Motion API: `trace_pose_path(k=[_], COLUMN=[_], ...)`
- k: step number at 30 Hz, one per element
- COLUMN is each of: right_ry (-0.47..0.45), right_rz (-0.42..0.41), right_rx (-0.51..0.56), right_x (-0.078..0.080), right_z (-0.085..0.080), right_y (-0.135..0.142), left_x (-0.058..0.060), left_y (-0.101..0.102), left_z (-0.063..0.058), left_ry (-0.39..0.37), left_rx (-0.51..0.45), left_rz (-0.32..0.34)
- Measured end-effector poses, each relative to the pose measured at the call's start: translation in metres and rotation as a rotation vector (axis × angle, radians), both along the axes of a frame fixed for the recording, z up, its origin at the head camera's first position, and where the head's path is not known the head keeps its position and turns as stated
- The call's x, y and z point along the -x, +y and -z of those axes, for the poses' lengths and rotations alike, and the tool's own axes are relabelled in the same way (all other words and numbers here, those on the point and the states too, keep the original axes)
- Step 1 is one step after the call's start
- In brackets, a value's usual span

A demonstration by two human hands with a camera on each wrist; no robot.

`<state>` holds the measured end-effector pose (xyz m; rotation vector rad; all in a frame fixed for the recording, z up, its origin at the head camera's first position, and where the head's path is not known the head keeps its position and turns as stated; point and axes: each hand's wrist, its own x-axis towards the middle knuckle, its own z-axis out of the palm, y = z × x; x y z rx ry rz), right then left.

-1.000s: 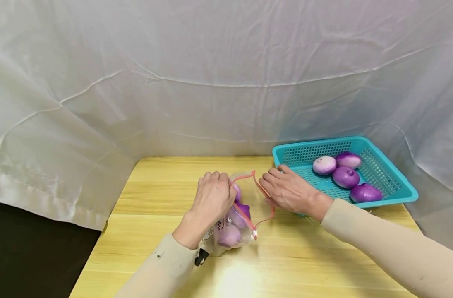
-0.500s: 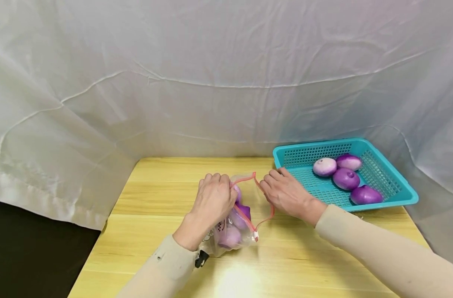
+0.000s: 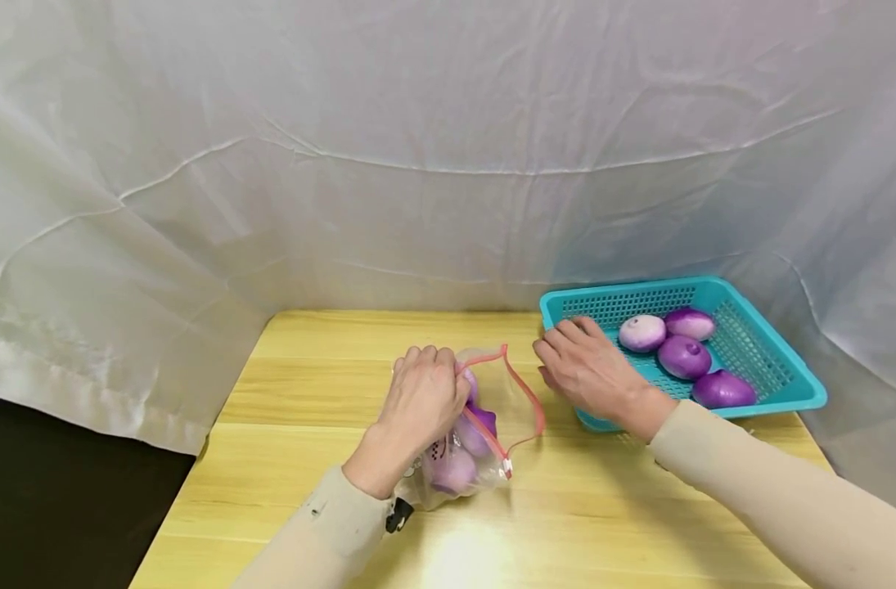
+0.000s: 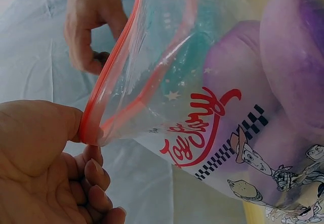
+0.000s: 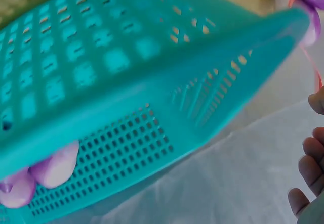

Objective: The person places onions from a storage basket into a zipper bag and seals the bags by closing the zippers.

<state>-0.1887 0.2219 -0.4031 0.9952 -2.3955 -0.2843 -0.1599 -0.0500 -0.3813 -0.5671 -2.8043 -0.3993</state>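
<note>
Plastic bag (image 4: 197, 133): on the table (image 3: 308, 442), 6 o'clock in head view; clear, printed; coral rim (image 4: 92, 123) spread wide, mouth facing 2 o'clock, slider (image 3: 506, 468) at its 6 o'clock end.
Left hand (image 3: 421, 397): at bag's 10 o'clock; thumb and finger clamped on the rim per left wrist view, other fingers curled below it.
Bagged onions (image 3: 453, 470): at least three, purple; exact count can't tell, hand covers part.
Right hand (image 3: 595, 372): bag's 2 o'clock, off the rim, overlapping basket's left side in head view; fingers loosely bent, thumb apart from them, nothing held.
Basket (image 3: 772, 360): turquoise, perforated; bag's 2 o'clock, far right part of table.
Basket onions (image 3: 685, 356): four, purple and white, clustered toward basket's 3 o'clock side.
Table: light wood, glare spot at 6 o'clock.
Curtain (image 3: 448, 164): whitish, wrinkled, spanning 9 through 12 to 3 o'clock behind table.
</note>
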Motion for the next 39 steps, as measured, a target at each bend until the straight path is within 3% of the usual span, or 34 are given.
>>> trace_pose_path(k=[6,13,22,30,39], right_ry=[0.022,0.071,0.031,-0.020,-0.103], right_rz=[0.025,0.081,0.199,0.311,0.409], right_rx=[0.047,0.103,0.116,0.071,-0.033], right_x=[0.002,0.007,0.013,0.026,0.045], right_z=[-0.009,-0.005,-0.001,0.000,0.003], right_y=[0.019,0.055,0.104,0.134,0.158], left_x=[-0.001,-0.001,-0.001,-0.002,-0.003], left_y=[0.000,0.001,0.002,-0.001,0.000], left_z=[0.001,0.002,0.002,0.001,0.002], left_ry=[0.002,0.004,-0.018,-0.037,-0.004], left_rx=[0.002,0.009,0.013,0.016,0.031], left_rz=[0.003,0.003,-0.002,-0.016,-0.007])
